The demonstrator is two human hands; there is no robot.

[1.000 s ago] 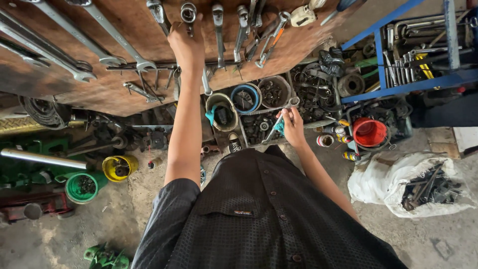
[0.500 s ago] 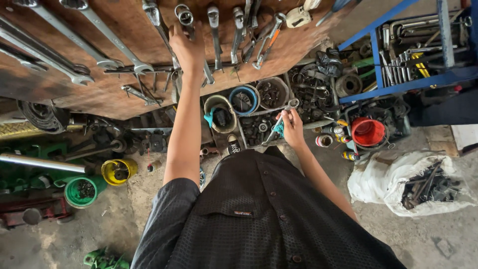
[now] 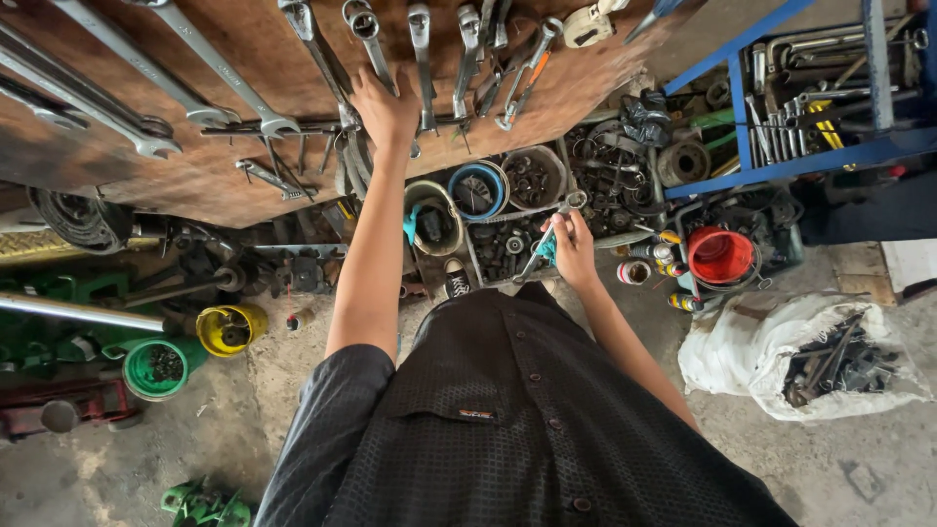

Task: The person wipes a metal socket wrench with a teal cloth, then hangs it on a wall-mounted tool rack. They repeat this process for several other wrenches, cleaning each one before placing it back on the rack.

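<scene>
At the top centre of the frame, the left hand [image 3: 386, 107] is reaching up against the wooden tool board [image 3: 195, 176], fingers spread loosely over the shafts of the hanging spanners [image 3: 422, 59]; whether they are closing round any one shaft cannot be told from here. Lower and to the right of centre, the right hand [image 3: 571, 246] is gripping a small spanner [image 3: 556, 224] together with a scrap of teal cloth [image 3: 545, 249], fingers wrapped tight round both, the ring end sticking up past the knuckles.

Judgement on technique: lifting a spanner off this board is going best with the shaft pinched near its hung end and raised straight up off its nail, so neighbouring tools are not swinging or dropping. The right hand is being kept low and clear, which is leaving room.

Containers, below the board:
- blue-rimmed round tin [image 3: 478, 187], holding dark small metal parts, kind not clear.
- grey round tub [image 3: 532, 176] just right of it, holding dark hardware.
- red bucket [image 3: 720, 256] at mid right; contents not showing.
- yellow can [image 3: 230, 328] lying on its side at lower left, mouth facing the camera.
- green tub [image 3: 156, 367] beside it, holding dark bits.
- white sack [image 3: 742, 356] at lower right, open, holding rusty steel tools and bars.
- blue metal rack [image 3: 781, 161] at upper right, carrying more spanners and sockets.
</scene>
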